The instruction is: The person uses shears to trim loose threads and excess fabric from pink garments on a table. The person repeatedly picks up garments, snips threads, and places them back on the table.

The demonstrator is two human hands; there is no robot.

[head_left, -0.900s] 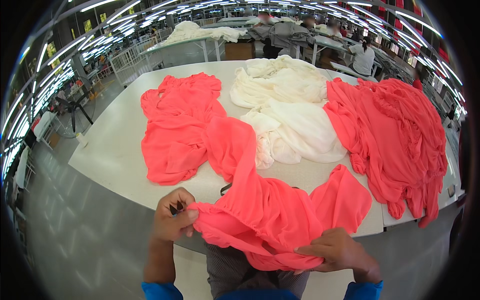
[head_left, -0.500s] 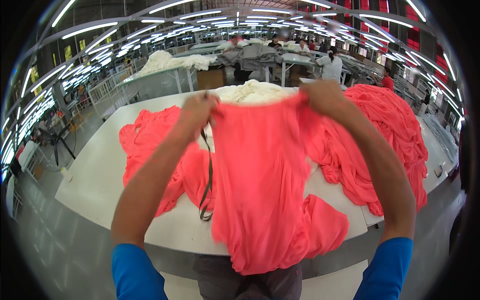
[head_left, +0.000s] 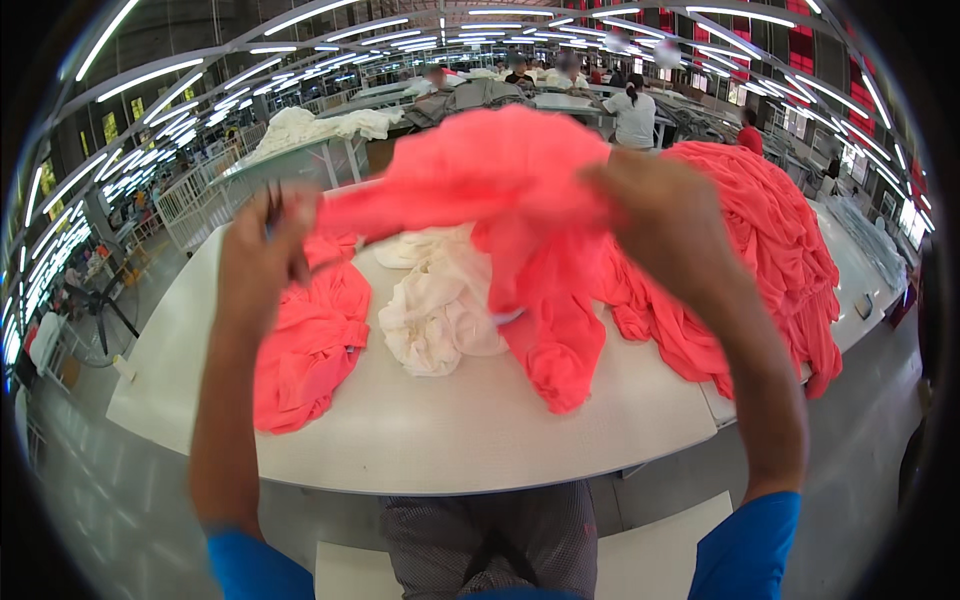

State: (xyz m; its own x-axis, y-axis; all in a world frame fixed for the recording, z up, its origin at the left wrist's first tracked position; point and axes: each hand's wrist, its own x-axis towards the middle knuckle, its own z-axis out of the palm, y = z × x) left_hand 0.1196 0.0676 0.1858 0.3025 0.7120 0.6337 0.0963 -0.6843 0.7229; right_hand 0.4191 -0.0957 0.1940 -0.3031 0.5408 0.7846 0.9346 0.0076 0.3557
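Observation:
Lifted above the table, a coral-pink garment (head_left: 510,165) is stretched between my two hands, blurred by motion. My left hand (head_left: 262,250) is closed on its left edge. A small dark object (head_left: 272,208), too blurred to name, shows at those fingers. At the garment's right side, my right hand (head_left: 650,200) grips the cloth with curled fingers. The middle of the garment billows upward, and a loose part hangs toward the table. Beneath and behind it lies a crumpled cream cloth (head_left: 440,310). Another coral garment (head_left: 315,350) lies flat near my left forearm.
A tall heap of coral cloth (head_left: 770,260) covers the right end of the white table (head_left: 500,440). Farther back, cream fabric (head_left: 310,130) is piled on another table, and people work among grey bundles. A black fan (head_left: 100,310) stands at the left.
The garment, which hung down past the table's front edge, has swung up and away from me. My left hand has moved left and a little lower, baring the cream cloth.

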